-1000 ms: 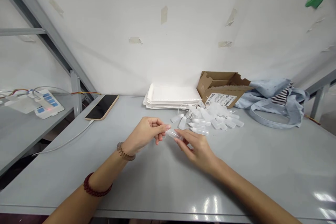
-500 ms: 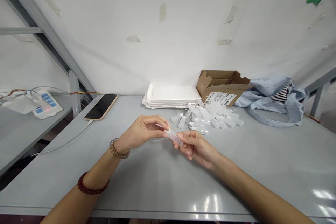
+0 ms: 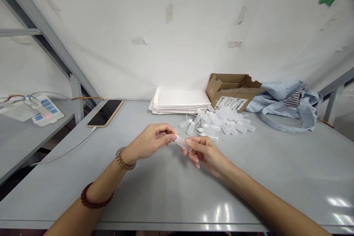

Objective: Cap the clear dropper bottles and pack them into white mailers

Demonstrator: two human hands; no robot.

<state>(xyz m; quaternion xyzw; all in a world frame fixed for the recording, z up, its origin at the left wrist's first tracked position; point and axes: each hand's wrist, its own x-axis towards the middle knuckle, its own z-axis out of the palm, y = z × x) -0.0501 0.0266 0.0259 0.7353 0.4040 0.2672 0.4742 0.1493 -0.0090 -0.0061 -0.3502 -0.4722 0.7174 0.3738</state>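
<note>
A small translucent plastic squeeze bottle (image 3: pixel 183 143) is held tilted between both hands, above the grey table. My left hand (image 3: pixel 155 140) pinches its white cap end between thumb and fingers. Around the bottle's lower body, my right hand (image 3: pixel 206 153) closes with thumb and fingers. The cap's details are mostly hidden by the left fingertips. Just beyond the hands lies a loose pile of similar small bottles (image 3: pixel 225 120), some with thin needle tips and white cap straps.
Behind the pile are a stack of white padded envelopes (image 3: pixel 182 98) and an open cardboard box (image 3: pixel 235 92). A light blue cloth bag (image 3: pixel 287 103) lies at right. On the left are a phone (image 3: pixel 106 113) with its cable (image 3: pixel 69 151) and a power strip (image 3: pixel 48 110).
The left fingers have shifted their pinch at the cap end, and the thin white strip seen below them is now out of sight. The right hand keeps its hold; the view shifts slightly.
</note>
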